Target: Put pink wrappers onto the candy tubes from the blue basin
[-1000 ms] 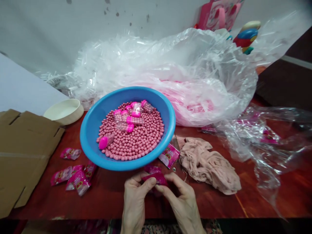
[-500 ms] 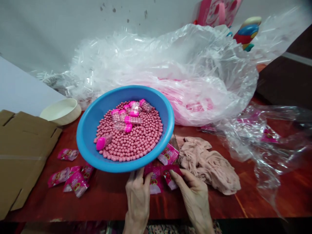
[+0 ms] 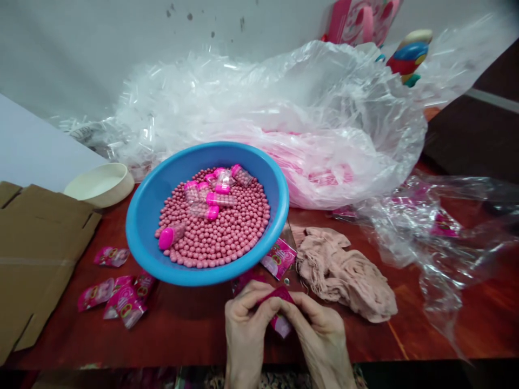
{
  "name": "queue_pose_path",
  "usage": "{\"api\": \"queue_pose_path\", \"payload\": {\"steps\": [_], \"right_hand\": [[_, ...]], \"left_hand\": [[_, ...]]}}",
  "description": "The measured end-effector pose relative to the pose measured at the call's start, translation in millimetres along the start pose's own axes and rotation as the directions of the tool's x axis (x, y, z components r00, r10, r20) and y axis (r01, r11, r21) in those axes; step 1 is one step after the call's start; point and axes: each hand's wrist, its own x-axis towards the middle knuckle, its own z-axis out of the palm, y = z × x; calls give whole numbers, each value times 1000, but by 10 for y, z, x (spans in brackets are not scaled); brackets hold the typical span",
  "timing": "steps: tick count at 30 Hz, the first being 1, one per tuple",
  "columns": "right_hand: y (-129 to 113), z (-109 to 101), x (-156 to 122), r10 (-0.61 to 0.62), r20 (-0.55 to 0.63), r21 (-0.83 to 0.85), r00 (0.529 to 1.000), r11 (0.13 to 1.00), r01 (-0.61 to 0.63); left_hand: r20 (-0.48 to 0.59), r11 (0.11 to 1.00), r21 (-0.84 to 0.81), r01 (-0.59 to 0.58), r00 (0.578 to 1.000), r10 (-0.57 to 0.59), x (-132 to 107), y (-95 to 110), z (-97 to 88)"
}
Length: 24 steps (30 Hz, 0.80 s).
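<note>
My left hand and my right hand meet at the table's near edge, both pinched on one pink sachet held between the fingertips. Just beyond them stands a blue bowl filled with small pink candy balls. Several clear capsules with pink caps lie on top of the balls. More pink sachets lie on the red table to the left of my hands, and one sachet leans by the bowl's right side.
A crumpled beige cloth lies right of my hands. A big clear plastic bag with pink contents fills the back. Loose plastic film lies at right. A flattened cardboard box and a cream bowl are at left.
Half a second ago both hands were stretched forward at the sachets under the bowl's rim. They have drawn back toward me, closed together on one sachet.
</note>
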Motion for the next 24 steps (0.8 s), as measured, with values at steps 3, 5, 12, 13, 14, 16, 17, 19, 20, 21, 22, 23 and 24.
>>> {"api": "queue_pose_path", "payload": {"steps": [3,5,12,13,14,16,17,19,20,21,22,23,24], "right_hand": [[-65,-75,-42,17,58,3,998,1000,-18],[-105,-132,-70,36,120,-3,992,999,-36],[-67,-136,-163,-311,59,-250,948,915,316],[-55,-125,-173,-388,64,-282,919,877,390],[-45,-118,-183,-438,71,-304,896,846,437],[-35,-122,-199,-453,78,-317,888,833,453],[-35,-134,-203,-445,77,-324,892,835,444],[-43,-173,-200,-375,68,-325,925,868,376],[-51,-197,-192,-314,61,-318,947,893,317],[-60,-219,-182,-245,53,-305,968,919,249],[-71,-237,-169,-177,47,-291,983,939,183],[-83,-251,-157,-129,35,-277,991,951,133],[-96,-259,-147,-118,18,-267,993,956,119]], "left_hand": [[-29,962,-244,119,991,-130,-38,13,158],[-32,910,-367,194,975,-221,-52,23,206],[-2,797,-535,281,943,-334,-55,106,251],[6,789,-544,286,941,-337,-56,110,259],[15,781,-551,293,940,-342,-57,112,267],[37,771,-558,307,937,-347,-57,109,278],[46,771,-556,311,937,-346,-55,109,278],[49,780,-545,307,941,-336,-51,113,264],[49,787,-537,303,943,-330,-50,120,250],[47,793,-531,298,945,-324,-51,128,234],[46,799,-524,295,947,-319,-54,138,216],[47,803,-519,293,948,-315,-60,147,199],[46,807,-516,289,949,-310,-69,155,184]]}}
